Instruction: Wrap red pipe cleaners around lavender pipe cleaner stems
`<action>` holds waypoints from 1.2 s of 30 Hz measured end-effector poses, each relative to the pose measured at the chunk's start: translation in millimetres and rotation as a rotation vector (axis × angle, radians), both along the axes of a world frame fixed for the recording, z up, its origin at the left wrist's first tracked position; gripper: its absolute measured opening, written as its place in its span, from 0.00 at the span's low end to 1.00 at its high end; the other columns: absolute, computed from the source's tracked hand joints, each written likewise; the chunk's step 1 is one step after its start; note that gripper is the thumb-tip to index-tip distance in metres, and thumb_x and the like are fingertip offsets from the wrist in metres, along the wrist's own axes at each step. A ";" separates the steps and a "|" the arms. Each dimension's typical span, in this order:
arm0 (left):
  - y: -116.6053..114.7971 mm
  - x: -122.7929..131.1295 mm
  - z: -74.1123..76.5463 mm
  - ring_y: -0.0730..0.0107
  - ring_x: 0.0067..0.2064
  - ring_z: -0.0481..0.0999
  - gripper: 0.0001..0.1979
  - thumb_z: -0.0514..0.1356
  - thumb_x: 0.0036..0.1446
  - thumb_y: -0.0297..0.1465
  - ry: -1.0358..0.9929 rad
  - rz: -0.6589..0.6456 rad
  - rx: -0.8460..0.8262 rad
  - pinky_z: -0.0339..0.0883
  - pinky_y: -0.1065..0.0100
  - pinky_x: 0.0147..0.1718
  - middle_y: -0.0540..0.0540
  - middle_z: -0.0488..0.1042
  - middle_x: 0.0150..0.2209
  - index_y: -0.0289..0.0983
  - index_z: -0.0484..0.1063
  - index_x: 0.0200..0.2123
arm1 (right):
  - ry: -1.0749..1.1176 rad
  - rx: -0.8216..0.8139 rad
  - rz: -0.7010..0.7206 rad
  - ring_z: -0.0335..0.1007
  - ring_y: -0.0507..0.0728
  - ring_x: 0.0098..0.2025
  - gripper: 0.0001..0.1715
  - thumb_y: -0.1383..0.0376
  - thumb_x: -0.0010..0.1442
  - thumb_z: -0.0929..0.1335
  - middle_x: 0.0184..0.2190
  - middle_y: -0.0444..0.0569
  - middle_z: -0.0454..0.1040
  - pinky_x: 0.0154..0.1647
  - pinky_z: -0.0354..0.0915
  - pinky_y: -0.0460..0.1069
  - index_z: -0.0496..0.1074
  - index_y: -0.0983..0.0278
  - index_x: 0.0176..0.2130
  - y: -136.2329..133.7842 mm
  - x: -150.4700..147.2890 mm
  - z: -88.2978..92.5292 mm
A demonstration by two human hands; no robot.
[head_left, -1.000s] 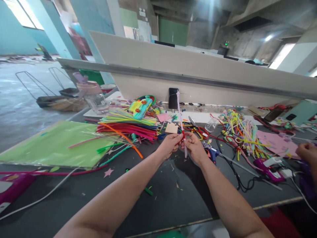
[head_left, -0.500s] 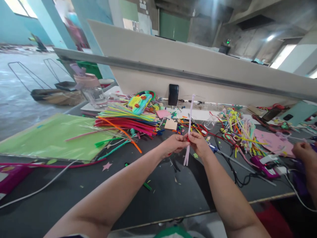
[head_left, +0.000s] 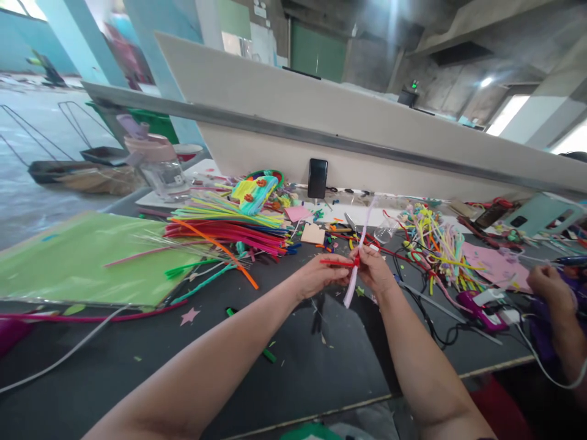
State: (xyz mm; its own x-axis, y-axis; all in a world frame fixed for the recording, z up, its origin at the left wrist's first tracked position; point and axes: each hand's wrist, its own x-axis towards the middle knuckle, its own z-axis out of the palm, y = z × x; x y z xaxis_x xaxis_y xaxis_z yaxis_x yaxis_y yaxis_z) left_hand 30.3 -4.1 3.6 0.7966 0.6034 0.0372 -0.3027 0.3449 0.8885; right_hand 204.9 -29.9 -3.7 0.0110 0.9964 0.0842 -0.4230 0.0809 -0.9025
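Note:
Above the dark table, both hands work close together on pipe cleaners. My right hand (head_left: 373,269) pinches a pale lilac pipe cleaner bundle (head_left: 351,292), which stands tilted, its long end rising above the fingers and its short ends hanging below. A red pipe cleaner (head_left: 337,263) wraps around the lilac one at the fingers, and its free end points left. My left hand (head_left: 321,275) is closed at that red piece, fingers bent beneath it. The exact contact of the fingertips is partly hidden.
Left of the hands lie a pile of coloured pipe cleaners (head_left: 229,232) and a green sheet (head_left: 92,256). A phone (head_left: 317,178) leans on the divider. On the right are a tangled pipe cleaner heap (head_left: 435,238), a purple power strip (head_left: 481,310) and another person's hand (head_left: 550,290).
The red pipe cleaner's free end now shows, stretched left across my left hand. The lilac pipe cleaner has tilted, its top leaning right and away. The view has shifted slightly.

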 end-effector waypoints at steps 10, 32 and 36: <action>-8.6 10.7 -3.3 0.74 0.25 0.72 0.13 0.65 0.46 0.36 0.130 0.170 -0.074 0.67 0.71 0.28 0.46 0.74 0.25 0.31 0.72 0.29 | -0.164 0.002 -0.011 0.59 0.48 0.21 0.12 0.58 0.50 0.71 0.19 0.42 0.67 0.23 0.56 0.44 0.74 0.65 0.28 2.7 -3.5 -1.5; -8.9 8.7 -2.4 0.68 0.30 0.76 0.10 0.64 0.48 0.32 0.052 -0.041 -0.101 0.71 0.64 0.36 0.44 0.75 0.30 0.31 0.71 0.32 | -0.198 0.052 0.053 0.58 0.48 0.22 0.13 0.58 0.48 0.72 0.20 0.43 0.67 0.23 0.55 0.44 0.73 0.66 0.24 -10.9 -0.3 21.4; -23.7 10.3 2.1 0.64 0.33 0.78 0.10 0.63 0.50 0.33 -0.044 -0.137 -0.234 0.71 0.62 0.38 0.41 0.75 0.30 0.30 0.72 0.33 | -0.131 0.047 0.143 0.57 0.47 0.19 0.13 0.57 0.48 0.72 0.18 0.42 0.65 0.20 0.55 0.43 0.73 0.65 0.26 -18.1 -6.1 25.4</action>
State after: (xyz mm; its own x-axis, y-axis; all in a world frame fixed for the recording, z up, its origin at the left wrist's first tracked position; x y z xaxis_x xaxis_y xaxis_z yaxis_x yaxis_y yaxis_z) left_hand 40.6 -27.8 5.7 0.8721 0.4863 -0.0540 -0.2756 0.5795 0.7669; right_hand 198.8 -47.9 21.8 -0.1447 0.9820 0.1218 -0.3124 0.0714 -0.9473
